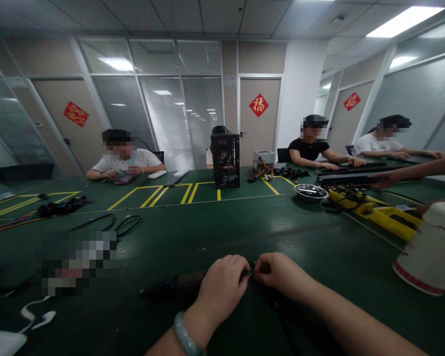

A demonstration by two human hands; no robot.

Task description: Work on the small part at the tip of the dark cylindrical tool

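My left hand [223, 283], a pale bangle on its wrist, is closed in a pinch on a small dark part [248, 273] with a brassy glint, too small to name. Facing it, my right hand [282, 274] has thumb and fingertips pressed together at the part's other side; what lies between them is hidden. A dark, long-bodied tool with a narrow tip, like an electric screwdriver [170, 286], lies on the green table [193, 230] just left of my left hand, which covers one end. Dark cable-like strands trail below my right hand.
A black computer case [226, 160] stands mid-table, with a power supply [264, 159] near it. Right: a metal bowl [311, 193], yellow bins [393, 221] and a large white container [432, 249]. Cables [129, 225] and white earphones [44, 319] lie left. Several people sit around the table.
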